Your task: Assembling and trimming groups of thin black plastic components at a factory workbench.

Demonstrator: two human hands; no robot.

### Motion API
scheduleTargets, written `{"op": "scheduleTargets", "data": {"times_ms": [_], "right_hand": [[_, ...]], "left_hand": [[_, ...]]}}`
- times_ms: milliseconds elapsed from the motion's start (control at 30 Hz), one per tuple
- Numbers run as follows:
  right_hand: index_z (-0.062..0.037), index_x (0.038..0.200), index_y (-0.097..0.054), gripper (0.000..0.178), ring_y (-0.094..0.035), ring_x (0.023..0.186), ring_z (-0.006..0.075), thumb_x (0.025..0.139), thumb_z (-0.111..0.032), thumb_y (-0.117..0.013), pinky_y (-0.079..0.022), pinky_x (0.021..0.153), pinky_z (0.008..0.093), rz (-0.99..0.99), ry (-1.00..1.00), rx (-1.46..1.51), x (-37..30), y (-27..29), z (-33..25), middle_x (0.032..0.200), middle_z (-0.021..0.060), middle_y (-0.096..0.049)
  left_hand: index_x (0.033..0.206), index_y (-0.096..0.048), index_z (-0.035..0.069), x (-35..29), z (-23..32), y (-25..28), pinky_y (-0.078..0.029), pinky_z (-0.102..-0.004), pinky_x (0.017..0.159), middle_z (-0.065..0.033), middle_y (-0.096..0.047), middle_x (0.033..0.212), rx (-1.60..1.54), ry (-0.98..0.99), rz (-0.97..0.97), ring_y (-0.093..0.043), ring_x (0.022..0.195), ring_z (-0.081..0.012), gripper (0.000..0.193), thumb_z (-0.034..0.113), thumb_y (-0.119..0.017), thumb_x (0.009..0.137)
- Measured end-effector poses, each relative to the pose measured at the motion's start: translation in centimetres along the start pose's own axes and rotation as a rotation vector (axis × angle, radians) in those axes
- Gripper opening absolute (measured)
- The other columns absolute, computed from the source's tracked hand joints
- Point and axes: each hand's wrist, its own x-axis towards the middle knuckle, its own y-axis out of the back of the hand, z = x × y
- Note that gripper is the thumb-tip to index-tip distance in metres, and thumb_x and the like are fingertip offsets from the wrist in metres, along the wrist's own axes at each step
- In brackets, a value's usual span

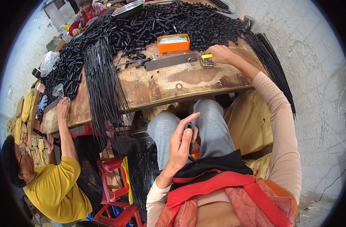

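In front of my lap, my left hand (182, 143) is closed round a black tubular piece (189, 126). The round end of the piece faces up between thumb and fingers, with the index finger stretched past it. My right hand (223, 55) reaches over the bench and grips a yellow-handled tool (206, 56). Its thin metal end points left, above a small container (208, 64) of tiny pieces. A long flat dark strip (167, 62) lies just left of the tool. Behind it stands an orange box (173, 46) holding thin pale sticks.
Black tubes and rings (150, 24) are heaped across the wooden bench (169, 85). Long black rods (103, 75) overhang its front edge; more rods (269, 62) lie at right. One co-worker (55, 185) in yellow sits at left, another (86, 17) at the far end. Red stools (113, 185) stand below.
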Motion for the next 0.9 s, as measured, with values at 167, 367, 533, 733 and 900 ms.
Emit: {"op": "scheduleTargets", "data": {"times_ms": [167, 367, 533, 733, 900], "right_hand": [[-0.0098, 0.096, -0.069, 0.027, -0.066, 0.080, 0.0306, 0.076, -0.028, -0.067, -0.051, 0.072, 0.0427, 0.027, 0.005, 0.240, -0.4, -0.4, 2.0, 0.083, 0.0142, -0.068], [-0.0038, 0.092, -0.064, 0.020, -0.059, 0.065, 0.0136, 0.083, -0.022, -0.067, -0.046, 0.056, 0.0299, -0.020, -0.192, 0.993, -0.6, -1.1, 3.2, 0.071, 0.0059, -0.062], [-0.0081, 0.089, -0.060, 0.010, -0.060, 0.066, 0.0126, 0.088, -0.017, -0.063, -0.049, 0.057, 0.0275, -0.156, -0.226, 1.831, -0.9, -1.7, 3.3, 0.078, 0.0040, -0.063], [-0.0052, 0.091, -0.063, 0.010, -0.064, 0.073, 0.0161, 0.087, -0.014, -0.064, -0.054, 0.067, 0.0273, -0.014, -0.265, 2.037, -3.3, -0.4, -1.2, 0.085, 0.0071, -0.067], [-0.0047, 0.094, -0.060, 0.011, -0.062, 0.072, 0.0148, 0.088, -0.012, -0.063, -0.053, 0.067, 0.0288, -0.029, -0.115, 2.004, -7.8, -0.4, -4.4, 0.084, 0.0066, -0.064]], "left_hand": [[0.133, -0.050, 0.000, 0.0, -0.1, 0.1, -0.036, -0.0237, 0.061, -0.0022, -0.048, 0.074, -0.016, -0.013, -0.003, -0.044, 0.068, -0.0095, 0.050, 0.038, -0.039, 0.103], [0.132, -0.051, 0.000, 0.1, 0.3, -0.2, -0.035, -0.0234, 0.061, -0.0015, -0.047, 0.072, -0.016, -0.028, 0.014, -0.043, 0.067, -0.0091, 0.051, 0.040, -0.040, 0.103], [0.132, -0.051, 0.000, -0.1, 0.6, -0.8, -0.035, -0.0231, 0.061, -0.0014, -0.048, 0.073, 0.012, -0.022, -0.013, -0.043, 0.066, -0.0090, 0.050, 0.040, -0.039, 0.103], [0.132, -0.050, 0.001, -0.8, 1.0, -1.5, -0.034, -0.0229, 0.061, -0.0008, -0.048, 0.073, 0.005, -0.011, -0.014, -0.042, 0.067, -0.0085, 0.050, 0.040, -0.039, 0.103], [0.139, -0.042, 0.000, -0.4, -0.3, -1.5, -0.034, -0.0233, 0.063, -0.0003, -0.045, 0.074, 0.049, -0.074, 0.151, -0.039, 0.066, -0.0089, 0.054, 0.040, -0.035, 0.104]]}}
